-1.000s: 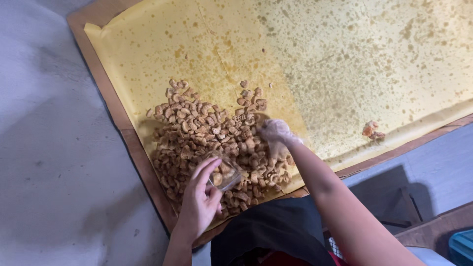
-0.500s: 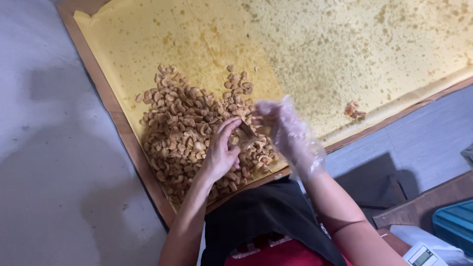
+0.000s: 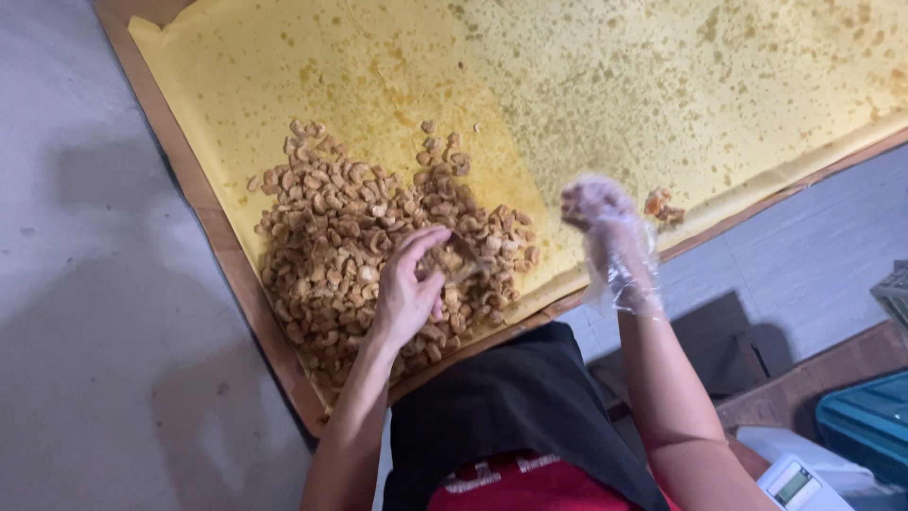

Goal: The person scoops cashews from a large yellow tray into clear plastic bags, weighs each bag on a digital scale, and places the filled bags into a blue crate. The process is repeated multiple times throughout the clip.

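Observation:
A heap of roasted cashew nuts lies on yellow oil-stained paper laid over a brown wooden tray. My left hand is bare and rests on the near side of the heap, fingers pinched on a small metal blade-like tool among the nuts. My right hand, in a loose clear plastic glove, is lifted above the paper right of the heap, fingers curled; what it holds cannot be told. A small cluster of nuts lies just right of it.
Grey floor surrounds the tray on the left. At the lower right are a teal plastic crate, a white digital scale and a dark wooden board. My black apron fills the bottom centre.
My right hand has lifted off the heap and moved right toward the small cluster of nuts. My left hand has shifted up into the pile. The view has moved closer.

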